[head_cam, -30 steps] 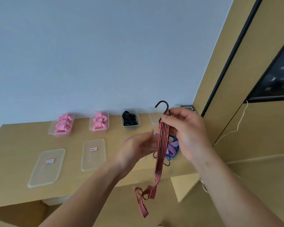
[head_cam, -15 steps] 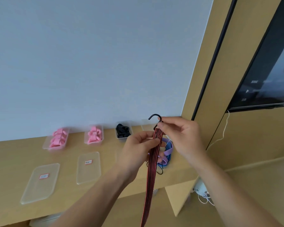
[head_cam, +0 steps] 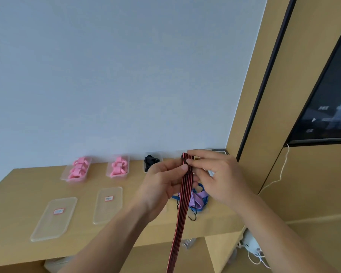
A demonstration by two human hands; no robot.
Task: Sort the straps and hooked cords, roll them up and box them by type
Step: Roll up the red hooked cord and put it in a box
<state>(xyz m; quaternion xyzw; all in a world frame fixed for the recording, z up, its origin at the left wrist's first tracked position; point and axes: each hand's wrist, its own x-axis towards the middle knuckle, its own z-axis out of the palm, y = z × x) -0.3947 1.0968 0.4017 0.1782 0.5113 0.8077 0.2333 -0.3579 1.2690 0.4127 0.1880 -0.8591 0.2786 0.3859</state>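
A red-and-black striped hooked cord [head_cam: 180, 211] hangs straight down in front of the wooden shelf [head_cam: 24, 196] and runs out of the bottom of the view. My left hand [head_cam: 161, 184] pinches its top end, where the cord is folded over the black hook. My right hand [head_cam: 215, 174] pinches the same top end from the right. Behind my hands a pile of blue and purple straps [head_cam: 199, 198] with a black hook lies on the shelf. Two clear boxes hold rolled pink straps [head_cam: 78, 170] [head_cam: 118, 167]; a third holds black rolls [head_cam: 151, 162].
Two clear lids with red labels [head_cam: 54, 217] [head_cam: 108, 203] lie flat on the shelf's front. Another clear box sits partly hidden behind my right hand. A dark screen [head_cam: 327, 99] hangs on the wooden wall to the right, with white cables [head_cam: 252, 251] below.
The cord's top end has been folded down over the hook, which no longer sticks up above my fingers. My hands have closed in together on that end.
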